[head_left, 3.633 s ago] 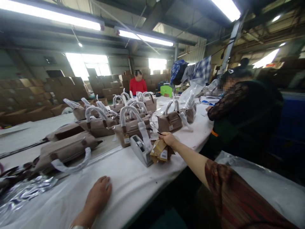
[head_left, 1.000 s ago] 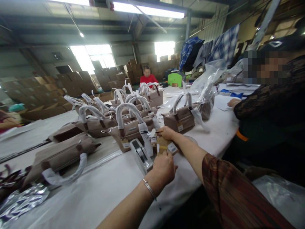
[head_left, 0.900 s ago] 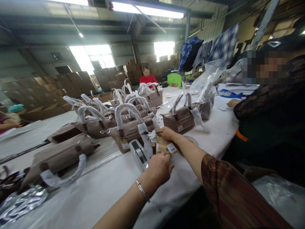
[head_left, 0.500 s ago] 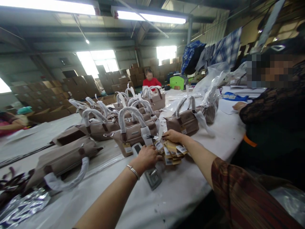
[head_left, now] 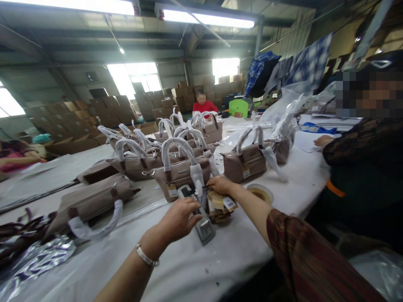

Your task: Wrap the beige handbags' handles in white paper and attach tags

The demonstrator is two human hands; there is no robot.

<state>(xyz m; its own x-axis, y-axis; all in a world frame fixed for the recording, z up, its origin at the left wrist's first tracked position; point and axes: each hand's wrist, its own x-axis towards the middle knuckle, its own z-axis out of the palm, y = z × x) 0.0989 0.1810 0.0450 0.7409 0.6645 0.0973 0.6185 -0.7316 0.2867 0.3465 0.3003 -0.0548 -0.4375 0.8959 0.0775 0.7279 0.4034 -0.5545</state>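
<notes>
My left hand [head_left: 181, 218] hovers with its fingers stretched out and apart, holding nothing, just left of a long grey device [head_left: 205, 231] on the table. What kind of device it is I cannot make out. My right hand [head_left: 219, 184] is closed at the upper end of a bunch of brown and white hang tags [head_left: 220, 205]. Its fingertips are partly hidden. Right behind the hands a taupe handbag [head_left: 182, 174] stands upright, its handles wrapped in white, with a tag hanging at its lower left. A second tagged handbag [head_left: 247, 165] stands behind my right hand.
A tape roll [head_left: 261, 193] lies beyond my right forearm. More handbags crowd behind; one handbag [head_left: 91, 203] lies on its side at left. A co-worker's hand [head_left: 323, 140] rests on the white table [head_left: 302, 184] at right. Another person in red [head_left: 204, 107] sits at the far end.
My left hand has drawn back left and down, opening its fingers away from the tags. My right hand has shifted left with the tags. The tape roll has come into view.
</notes>
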